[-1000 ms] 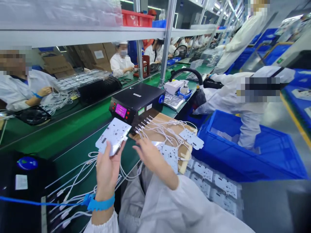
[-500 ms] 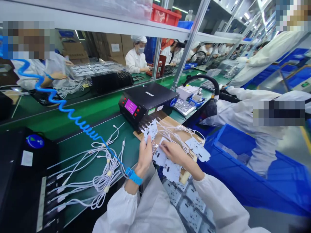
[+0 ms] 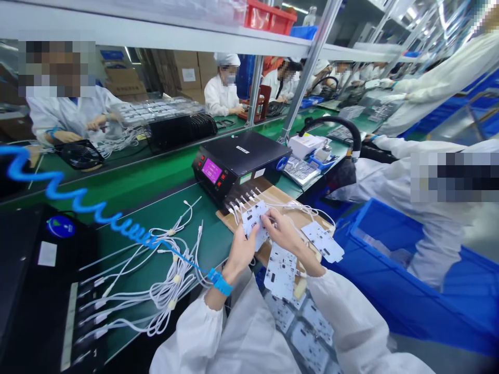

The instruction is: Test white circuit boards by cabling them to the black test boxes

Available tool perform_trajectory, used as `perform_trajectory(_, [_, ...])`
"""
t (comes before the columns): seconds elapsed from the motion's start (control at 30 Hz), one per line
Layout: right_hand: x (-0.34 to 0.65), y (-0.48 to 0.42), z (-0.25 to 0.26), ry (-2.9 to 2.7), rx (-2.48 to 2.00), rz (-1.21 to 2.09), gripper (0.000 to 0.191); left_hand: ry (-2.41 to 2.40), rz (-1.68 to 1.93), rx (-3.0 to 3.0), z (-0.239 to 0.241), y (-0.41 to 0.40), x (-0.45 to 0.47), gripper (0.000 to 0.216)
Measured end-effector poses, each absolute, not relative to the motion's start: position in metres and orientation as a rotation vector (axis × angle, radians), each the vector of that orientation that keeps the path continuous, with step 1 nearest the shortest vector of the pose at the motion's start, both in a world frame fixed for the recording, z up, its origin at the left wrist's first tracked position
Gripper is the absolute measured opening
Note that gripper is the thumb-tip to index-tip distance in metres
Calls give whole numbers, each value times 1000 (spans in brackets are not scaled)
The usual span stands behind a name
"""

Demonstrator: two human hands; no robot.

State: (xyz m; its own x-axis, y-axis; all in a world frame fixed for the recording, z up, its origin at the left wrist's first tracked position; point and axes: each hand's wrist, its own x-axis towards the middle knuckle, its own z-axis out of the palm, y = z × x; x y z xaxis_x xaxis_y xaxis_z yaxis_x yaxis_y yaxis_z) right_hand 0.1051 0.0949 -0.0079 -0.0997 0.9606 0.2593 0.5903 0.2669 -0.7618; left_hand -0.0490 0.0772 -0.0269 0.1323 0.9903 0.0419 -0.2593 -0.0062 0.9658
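Observation:
My left hand (image 3: 240, 254) grips a white circuit board (image 3: 254, 214) by its lower left edge, thumb lying on its face. At the board's right edge, the fingers of my right hand (image 3: 284, 234) are pinched on it; their tips are partly hidden. White cables with plugs (image 3: 234, 206) run from the front of a black box (image 3: 241, 150) just behind the board. Another white circuit board (image 3: 280, 270) lies below my right hand, and one more board (image 3: 323, 242) rests to its right on brown cardboard. A blue strap (image 3: 220, 282) with a coiled cord circles my left wrist.
Bundled white cables (image 3: 167, 280) lie left, plugged into a second black box (image 3: 31, 291). More boards sit in a tray (image 3: 290, 332) over my lap. A blue bin (image 3: 390, 291) stands right. Co-workers in white sit across the green bench and at right.
My left hand has moved slightly right and lower with the circuit board. My right hand has come up from the boards below to the held board's edge. The view has shifted a little.

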Motion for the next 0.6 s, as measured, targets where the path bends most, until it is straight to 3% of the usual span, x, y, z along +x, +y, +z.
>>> perform_trajectory(0.27, [129, 93, -13, -1770, -1198, 781, 36, 1010, 1279, 1280, -25, 79, -50, 38])
perform_trajectory(0.47, [138, 65, -35, -2079, -1456, 129, 40, 991, 1313, 1246, -11, 80, -51, 37])
perform_trajectory(0.6, [134, 57, -54, -2118, -1468, -11, 34, 995, 1306, 1270, -2, 78, -49, 38])
